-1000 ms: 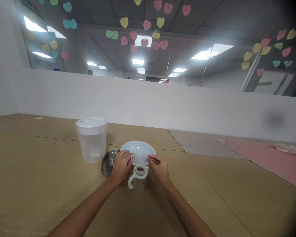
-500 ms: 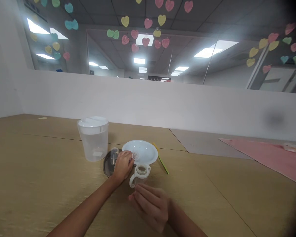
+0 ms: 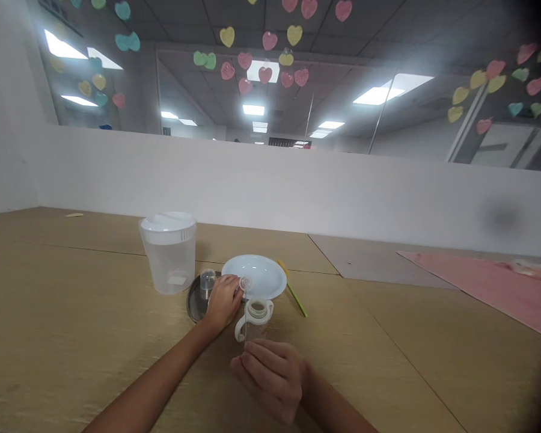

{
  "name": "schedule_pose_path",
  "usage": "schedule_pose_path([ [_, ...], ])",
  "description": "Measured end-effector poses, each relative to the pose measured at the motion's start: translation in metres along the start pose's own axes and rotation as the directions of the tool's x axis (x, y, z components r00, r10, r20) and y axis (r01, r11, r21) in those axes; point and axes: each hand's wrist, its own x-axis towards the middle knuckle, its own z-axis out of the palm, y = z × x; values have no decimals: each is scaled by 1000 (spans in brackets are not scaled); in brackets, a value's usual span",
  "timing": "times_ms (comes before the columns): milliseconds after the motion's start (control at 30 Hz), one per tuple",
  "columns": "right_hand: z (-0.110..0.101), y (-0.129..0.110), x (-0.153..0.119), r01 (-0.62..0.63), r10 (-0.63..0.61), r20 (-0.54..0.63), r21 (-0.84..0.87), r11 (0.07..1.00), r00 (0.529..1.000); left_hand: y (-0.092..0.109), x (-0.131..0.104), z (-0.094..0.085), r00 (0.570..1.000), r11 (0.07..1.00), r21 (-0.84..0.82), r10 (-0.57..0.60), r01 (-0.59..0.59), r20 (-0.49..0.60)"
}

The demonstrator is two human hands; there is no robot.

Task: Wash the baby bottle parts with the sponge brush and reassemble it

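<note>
By the cup (image 3: 258, 329), left hand (image 3: 224, 302) pinches a clear cap (image 3: 246, 283), right hand (image 3: 273, 376) a thin rod (image 3: 246, 313).

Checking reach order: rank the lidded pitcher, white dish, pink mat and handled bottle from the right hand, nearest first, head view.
From the right hand:
1. Handled bottle, just beyond it
2. White dish, behind the bottle
3. Lidded pitcher, off to the left
4. Pink mat, far right

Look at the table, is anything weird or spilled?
I see no spill or damage. One small oddity: a pale sliver lies by itself near the table's back left, away from the other things.
</note>
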Motion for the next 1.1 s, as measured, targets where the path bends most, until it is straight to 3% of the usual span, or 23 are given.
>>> schedule_pose_path([
  [400,4,2,-7,-251,241,94,118,961,966,1,-2,2,999,993,-112,22,-26,-41],
  [867,9,12,-22,-357,357,4,11,934,934,9,-3,-12,969,992,-26,118,-126,-219],
  [1100,15,10,-27,-335,339,64,-59,940,939,16,-6,-12,974,976,-194,53,-97,-219],
])
